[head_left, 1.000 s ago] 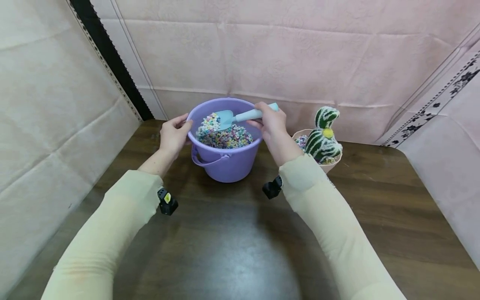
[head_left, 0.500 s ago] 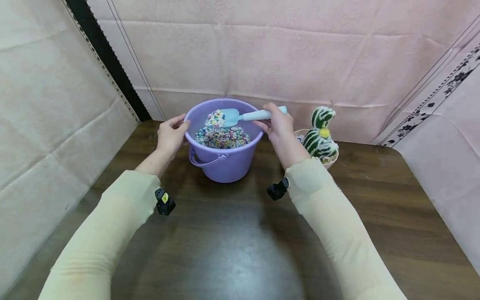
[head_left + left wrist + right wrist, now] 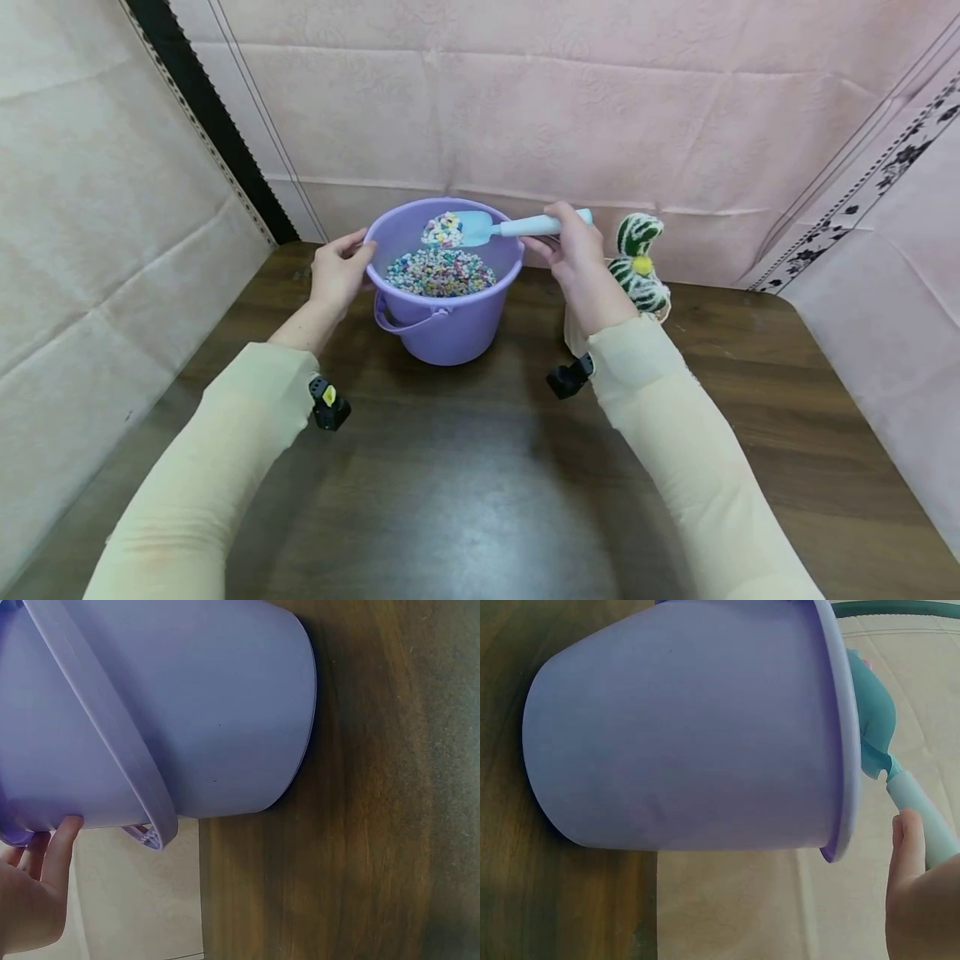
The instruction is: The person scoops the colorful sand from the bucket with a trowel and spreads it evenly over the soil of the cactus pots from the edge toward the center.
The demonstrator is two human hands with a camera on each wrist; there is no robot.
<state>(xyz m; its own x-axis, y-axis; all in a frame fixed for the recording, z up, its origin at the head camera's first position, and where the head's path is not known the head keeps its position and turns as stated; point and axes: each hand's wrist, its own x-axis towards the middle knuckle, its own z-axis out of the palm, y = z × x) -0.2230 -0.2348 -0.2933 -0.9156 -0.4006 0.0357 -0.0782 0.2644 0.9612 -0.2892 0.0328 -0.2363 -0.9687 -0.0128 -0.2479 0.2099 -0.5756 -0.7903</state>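
Observation:
A purple bucket stands on the wooden table, partly filled with small multicoloured beads. My left hand grips its rim at the left, thumb over the edge; in the left wrist view the fingers lie against the outer wall. My right hand holds a light blue toy shovel by its handle, level over the bucket's right side. A small heap of beads sits on the blade. In the right wrist view the blade shows just above the rim.
A pot with a green-and-white knitted cactus stands right of the bucket, partly hidden behind my right forearm. The bucket's handle hangs down its near side. Pale cloth walls close off the table's back and sides.
The shovel has risen out of the bead pile and moved right with beads on its blade, and my right hand has moved right with it. My left hand stays on the rim.

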